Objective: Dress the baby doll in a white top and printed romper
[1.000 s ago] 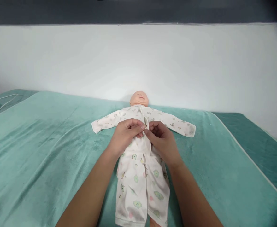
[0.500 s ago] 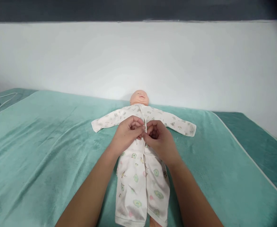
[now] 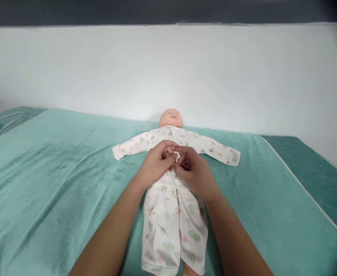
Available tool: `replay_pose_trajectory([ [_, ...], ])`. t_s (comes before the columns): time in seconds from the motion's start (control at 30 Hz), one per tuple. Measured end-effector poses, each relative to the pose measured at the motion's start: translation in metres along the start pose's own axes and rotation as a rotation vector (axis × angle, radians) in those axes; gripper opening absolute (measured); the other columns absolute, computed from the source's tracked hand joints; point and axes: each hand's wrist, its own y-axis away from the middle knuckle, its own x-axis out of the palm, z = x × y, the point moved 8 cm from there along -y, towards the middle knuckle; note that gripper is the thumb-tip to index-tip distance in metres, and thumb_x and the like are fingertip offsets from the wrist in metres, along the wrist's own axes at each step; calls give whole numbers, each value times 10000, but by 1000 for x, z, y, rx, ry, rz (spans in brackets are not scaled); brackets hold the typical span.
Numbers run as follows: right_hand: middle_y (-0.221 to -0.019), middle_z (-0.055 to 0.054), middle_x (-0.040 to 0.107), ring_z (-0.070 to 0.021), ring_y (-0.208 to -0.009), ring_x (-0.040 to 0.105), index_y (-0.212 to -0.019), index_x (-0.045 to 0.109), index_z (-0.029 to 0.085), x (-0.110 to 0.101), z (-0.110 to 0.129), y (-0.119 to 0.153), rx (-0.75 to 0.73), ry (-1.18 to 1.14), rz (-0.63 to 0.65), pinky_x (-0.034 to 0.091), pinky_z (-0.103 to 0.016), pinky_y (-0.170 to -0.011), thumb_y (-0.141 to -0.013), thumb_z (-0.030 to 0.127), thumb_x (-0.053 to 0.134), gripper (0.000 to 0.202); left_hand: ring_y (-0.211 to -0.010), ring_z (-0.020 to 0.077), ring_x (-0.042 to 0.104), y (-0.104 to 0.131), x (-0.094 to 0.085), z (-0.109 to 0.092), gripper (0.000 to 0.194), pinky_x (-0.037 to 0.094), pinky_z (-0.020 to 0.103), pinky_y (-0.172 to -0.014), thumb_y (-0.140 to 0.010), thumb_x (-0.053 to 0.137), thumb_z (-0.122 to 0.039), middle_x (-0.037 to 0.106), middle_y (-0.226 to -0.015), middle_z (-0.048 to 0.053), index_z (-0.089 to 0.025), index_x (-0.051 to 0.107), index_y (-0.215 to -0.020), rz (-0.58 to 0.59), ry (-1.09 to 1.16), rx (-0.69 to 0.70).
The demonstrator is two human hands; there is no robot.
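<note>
On its back lies a baby doll, dressed in a white printed baby gown with green, pink and brown figures. Its long sleeves stretch out to both sides. Over the doll's chest, my left hand pinches the gown's front edge between thumb and fingers. My right hand pinches the same front opening from the other side, and the fingertips of both hands meet. A small bit of white fabric shows between them; any fastener there is too small to make out. Below the hands the front edges run down to the hem, where part of a leg shows.
A green plush blanket with soft folds covers the surface under the doll. Behind the doll's head rises a white wall with a dark band on top. A white cord lies at the far left.
Both hands stay at the chest. The right index finger has lifted and straightened toward the left fingertips, over the gown's edge. The view has shifted slightly.
</note>
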Motion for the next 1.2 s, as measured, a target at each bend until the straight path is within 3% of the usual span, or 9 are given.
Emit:
replay_pose_trajectory([
  [0.2,-681,70,472,-94,-575,467,-1176,587,246,1,-1,1,16,-202,53,403,-242,-536,-872,288,637,311,-579,75,512,2,-2,-1,256,411,205,-541,-839,553,-179,511,-706,-53,-219,594,-1088,78,64,-83],
  [0.37,-625,82,468,-85,-493,454,-1105,587,234,-6,-2,-1,62,-326,-2,397,-237,-484,-898,306,608,220,-573,79,536,4,-5,-3,256,365,198,-506,-812,558,-179,570,-707,-45,-209,583,-1065,120,-36,-154],
  [0.53,-627,79,482,-81,-488,460,-1091,599,245,-5,-8,-2,75,-217,-38,403,-233,-494,-889,268,592,203,-586,73,548,6,-4,-3,198,381,194,-536,-774,534,-148,613,-728,-29,-188,613,-951,195,-82,-157],
  [0.73,-587,77,435,-88,-517,429,-1030,647,235,-14,-5,-1,34,105,-194,395,-233,-529,-833,191,579,213,-475,60,454,6,-17,0,187,342,200,-464,-805,501,-191,585,-672,-36,-185,647,-922,122,-158,-228],
  [0.87,-592,70,471,-88,-506,451,-1012,643,220,-18,-6,0,70,20,-229,395,-227,-506,-854,242,586,169,-475,66,456,10,-17,0,163,342,205,-458,-834,511,-215,598,-696,-33,-198,636,-937,148,-175,-209],
  [0.93,-598,68,492,-87,-489,457,-1013,629,222,-17,-7,0,85,-89,-210,384,-222,-475,-880,292,583,157,-515,79,487,17,-21,4,157,348,209,-475,-858,517,-240,613,-725,-25,-205,634,-957,78,-179,-176],
  [1.07,-616,57,514,-85,-496,466,-993,638,216,-13,-6,0,68,-167,-154,382,-220,-475,-895,329,585,159,-735,121,564,51,-44,19,128,434,238,-651,-890,513,-243,623,-826,3,-206,634,-904,-250,-239,-18],
  [1.2,-631,46,523,-94,-539,498,-952,653,217,-11,-8,2,39,-154,-153,410,-229,-526,-895,305,570,134,-1005,168,582,92,-52,37,205,463,292,-865,-856,518,-154,620,-1067,36,-232,632,-1008,-322,-341,87],
])
